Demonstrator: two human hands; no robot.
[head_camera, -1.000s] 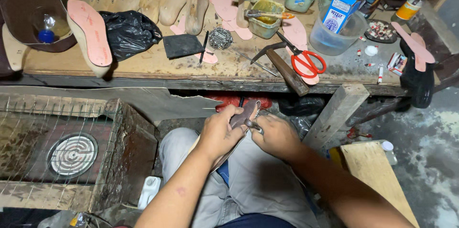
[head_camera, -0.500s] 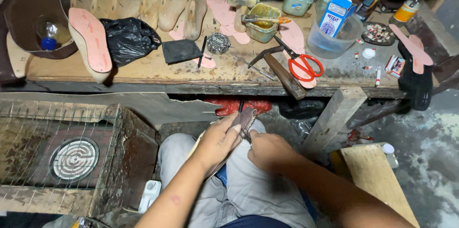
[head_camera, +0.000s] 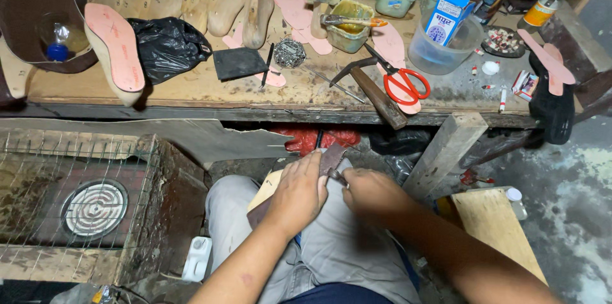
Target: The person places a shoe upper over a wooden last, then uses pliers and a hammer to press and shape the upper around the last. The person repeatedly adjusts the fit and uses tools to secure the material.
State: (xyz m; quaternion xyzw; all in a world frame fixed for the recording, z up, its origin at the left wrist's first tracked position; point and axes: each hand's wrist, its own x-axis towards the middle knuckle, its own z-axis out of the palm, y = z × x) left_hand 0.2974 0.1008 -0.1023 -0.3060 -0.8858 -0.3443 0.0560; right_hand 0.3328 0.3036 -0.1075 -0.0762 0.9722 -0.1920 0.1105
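My left hand (head_camera: 299,192) presses down on a shoe upper on a last (head_camera: 331,157) that rests on my lap, fingers wrapped over its top. My right hand (head_camera: 370,188) is closed on a small metal tool (head_camera: 338,177) held against the shoe's edge, right beside the left hand. A tan sole board (head_camera: 266,189) shows under the left hand. Most of the shoe is hidden by both hands.
A wooden workbench (head_camera: 191,90) ahead carries wooden lasts (head_camera: 223,4), pink insoles (head_camera: 118,45), a black bag (head_camera: 167,42), red-handled scissors (head_camera: 401,84), a hammer (head_camera: 373,90), glue pots (head_camera: 349,23) and a plastic tub (head_camera: 443,49). A wire-caged burner (head_camera: 95,205) stands at my left.
Both hands have shifted slightly lower and closer together on the shoe; my left hand now covers more of it. The view has tilted a little.
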